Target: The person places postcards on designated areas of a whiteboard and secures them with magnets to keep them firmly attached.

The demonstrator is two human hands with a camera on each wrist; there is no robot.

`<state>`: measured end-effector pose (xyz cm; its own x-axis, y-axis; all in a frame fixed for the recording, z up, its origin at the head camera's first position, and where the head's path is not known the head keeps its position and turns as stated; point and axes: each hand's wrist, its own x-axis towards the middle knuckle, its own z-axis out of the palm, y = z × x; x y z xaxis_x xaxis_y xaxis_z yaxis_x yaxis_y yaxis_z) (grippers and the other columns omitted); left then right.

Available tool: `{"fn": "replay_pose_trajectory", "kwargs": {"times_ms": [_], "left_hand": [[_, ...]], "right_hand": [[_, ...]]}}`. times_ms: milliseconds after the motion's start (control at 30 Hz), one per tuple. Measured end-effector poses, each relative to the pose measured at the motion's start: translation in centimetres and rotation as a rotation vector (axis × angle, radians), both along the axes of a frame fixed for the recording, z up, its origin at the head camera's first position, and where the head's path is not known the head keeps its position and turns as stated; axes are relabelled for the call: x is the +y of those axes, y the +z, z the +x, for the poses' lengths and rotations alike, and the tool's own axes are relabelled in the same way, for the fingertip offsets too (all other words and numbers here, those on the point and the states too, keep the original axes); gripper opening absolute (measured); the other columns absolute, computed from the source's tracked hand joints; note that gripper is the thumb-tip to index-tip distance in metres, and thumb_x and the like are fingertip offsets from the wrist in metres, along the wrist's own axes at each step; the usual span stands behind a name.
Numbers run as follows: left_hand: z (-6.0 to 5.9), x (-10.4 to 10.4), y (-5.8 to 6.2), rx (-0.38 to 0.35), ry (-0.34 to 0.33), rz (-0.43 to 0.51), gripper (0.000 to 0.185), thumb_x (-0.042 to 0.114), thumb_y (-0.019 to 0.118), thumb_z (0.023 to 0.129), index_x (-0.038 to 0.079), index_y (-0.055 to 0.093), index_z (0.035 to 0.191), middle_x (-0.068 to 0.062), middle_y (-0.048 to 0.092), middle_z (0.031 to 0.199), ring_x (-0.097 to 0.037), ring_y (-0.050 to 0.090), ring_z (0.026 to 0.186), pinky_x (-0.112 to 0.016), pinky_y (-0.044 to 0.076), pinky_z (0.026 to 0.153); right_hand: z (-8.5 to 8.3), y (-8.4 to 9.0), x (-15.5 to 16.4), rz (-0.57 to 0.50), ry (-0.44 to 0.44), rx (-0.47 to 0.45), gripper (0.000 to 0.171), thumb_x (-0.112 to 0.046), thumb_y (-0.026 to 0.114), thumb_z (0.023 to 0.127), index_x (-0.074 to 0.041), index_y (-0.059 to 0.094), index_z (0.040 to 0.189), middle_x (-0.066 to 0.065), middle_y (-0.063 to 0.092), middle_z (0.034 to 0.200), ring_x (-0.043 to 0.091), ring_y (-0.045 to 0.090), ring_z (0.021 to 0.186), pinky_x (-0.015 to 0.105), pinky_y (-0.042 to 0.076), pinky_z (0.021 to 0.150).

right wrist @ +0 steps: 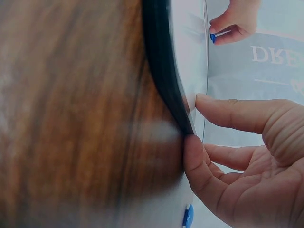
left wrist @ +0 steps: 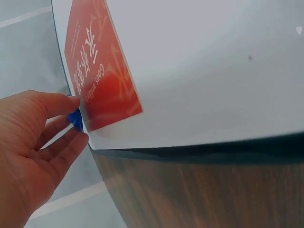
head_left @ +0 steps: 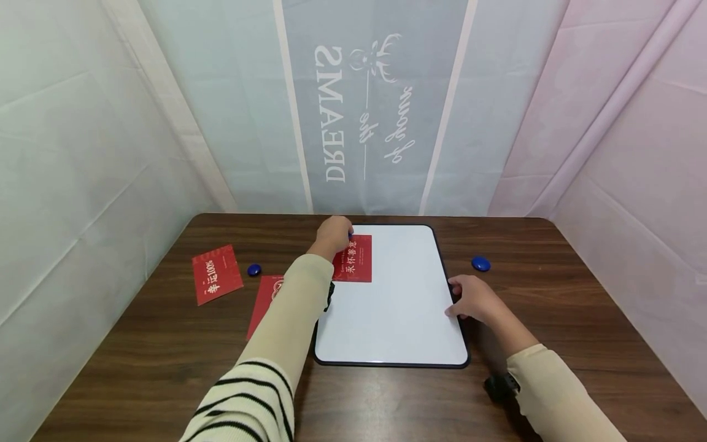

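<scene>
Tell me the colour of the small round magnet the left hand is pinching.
Blue. The small round magnet shows best in the left wrist view, pinched by the left hand.

Table: dark wood-grain, matt. Whiteboard: smooth glossy white face, black rim, probably plastic. Red cards: thin paper, slight sheen. Blue magnets: glossy plastic. Backdrop: thin creased cloth. Sleeves: knit.
</scene>
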<state>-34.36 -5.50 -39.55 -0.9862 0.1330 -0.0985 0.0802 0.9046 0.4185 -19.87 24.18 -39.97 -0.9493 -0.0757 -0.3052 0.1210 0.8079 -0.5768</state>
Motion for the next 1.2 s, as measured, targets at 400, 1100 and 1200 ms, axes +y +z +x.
{"fn": "replay_pose_trajectory", "kwargs": {"times_ms": [400, 1100, 1200], "left_hand": [[0.1, -0.4, -0.3, 0.012, -0.004, -0.021, 0.025, 0.013, 0.077, 0.083, 0.009, 0.071, 0.107, -0.007, 0.063, 0.100, -0.021, 0.056, 0.093, -0.039, 0.054, 0.085], [1.6, -1.1, 0.9, 0.063, -0.039, 0.034, 0.040, 0.021, 0.079, 0.081, 0.012, 0.068, 0.119, -0.007, 0.060, 0.120, -0.023, 0.053, 0.109, -0.039, 0.053, 0.089], [1.8, -1.0, 1.1, 0.082, -0.069, 0.037, 0.040, 0.021, 0.079, 0.082, 0.012, 0.069, 0.120, -0.008, 0.060, 0.122, -0.024, 0.054, 0.111, -0.039, 0.053, 0.089]], "right_hand": [[0.1, 0.1, -0.2, 0.008, 0.010, 0.009, 0.076, -0.005, 0.086, 0.072, 0.012, 0.046, 0.135, 0.027, 0.055, 0.115, 0.022, 0.062, 0.068, 0.036, 0.056, 0.065], [0.4, -0.3, 0.2, 0.028, 0.015, 0.018, 0.077, -0.009, 0.086, 0.072, 0.012, 0.045, 0.135, 0.028, 0.056, 0.115, 0.020, 0.062, 0.067, 0.040, 0.056, 0.069], [0.5, -0.3, 0.3, 0.026, 0.010, 0.016, 0.078, -0.009, 0.086, 0.072, 0.012, 0.045, 0.135, 0.029, 0.056, 0.116, 0.021, 0.062, 0.068, 0.040, 0.056, 0.069]]}}
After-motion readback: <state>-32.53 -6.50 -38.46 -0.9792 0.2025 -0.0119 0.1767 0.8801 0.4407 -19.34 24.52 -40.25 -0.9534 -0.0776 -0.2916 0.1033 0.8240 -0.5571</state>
